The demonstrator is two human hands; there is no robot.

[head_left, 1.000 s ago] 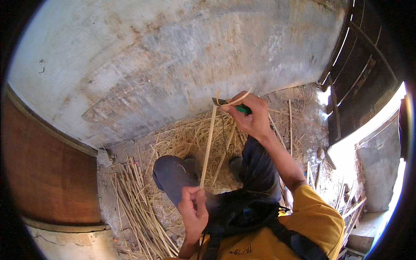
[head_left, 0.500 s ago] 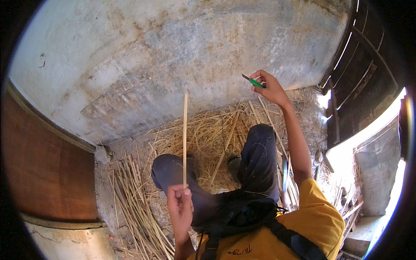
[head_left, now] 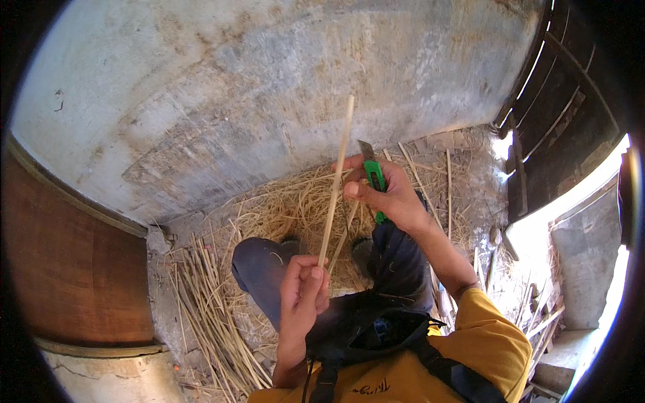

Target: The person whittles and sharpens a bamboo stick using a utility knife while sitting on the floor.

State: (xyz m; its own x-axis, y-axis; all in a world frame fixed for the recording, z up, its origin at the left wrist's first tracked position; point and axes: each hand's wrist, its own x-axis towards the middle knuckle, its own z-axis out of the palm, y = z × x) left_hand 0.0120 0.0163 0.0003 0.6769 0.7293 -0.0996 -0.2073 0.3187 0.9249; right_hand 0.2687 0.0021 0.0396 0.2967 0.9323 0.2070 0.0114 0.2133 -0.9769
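Straw-coloured strip [head_left: 334, 201] and green knife [head_left: 375, 176], as seen from above in the head view. The strip stands out slantwise in front of the seated person, its upper end leaning to the right and showing against the weathered wall [head_left: 269, 80]. The left hand [head_left: 302, 294] is clamped on the strip's lower end, pinching it between thumb and fingers above the dark trousers [head_left: 400, 269]. The right hand [head_left: 401, 198] is closed around the knife's handle; the grey blade [head_left: 365, 150] points upward, just to the right of the strip, with a visible gap between them. Fingertips of this hand lie at the strip's middle portion, though whether they press on it cannot be told.

Beneath, curled shavings [head_left: 282, 209] cover the floor around the shoes [head_left: 361, 254]. To the left, a loose heap of long, thin sticks [head_left: 213, 316] lies on the floor, near a reddish-brown panel [head_left: 74, 248]. To the right, dark boards [head_left: 561, 114] adjoin a brightly lit gap. At the lower edge, a black bag [head_left: 383, 332] rests against the person's yellow shirt [head_left: 487, 336].
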